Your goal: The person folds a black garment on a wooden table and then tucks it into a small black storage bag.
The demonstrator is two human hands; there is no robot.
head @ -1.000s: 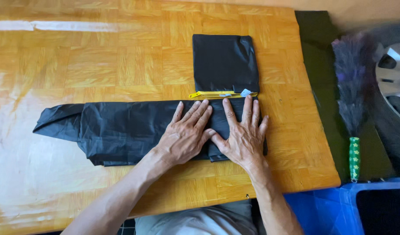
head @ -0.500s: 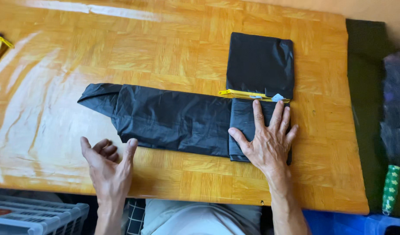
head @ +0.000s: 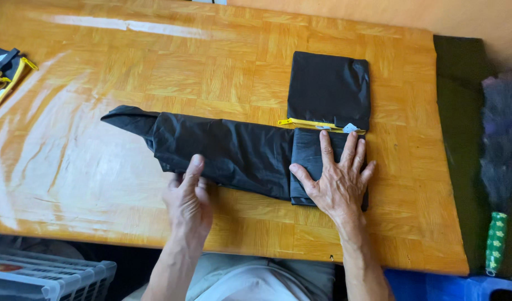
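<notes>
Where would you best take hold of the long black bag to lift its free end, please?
Probably at the narrow tail of the black bag, from the left: it tapers and lies free, while the right hand presses the folded end flat.

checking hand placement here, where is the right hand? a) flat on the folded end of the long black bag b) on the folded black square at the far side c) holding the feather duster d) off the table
a: the right hand lies flat, fingers spread, on the folded end of the long black bag, just below the yellow strip at the edge of the folded black square.
</notes>
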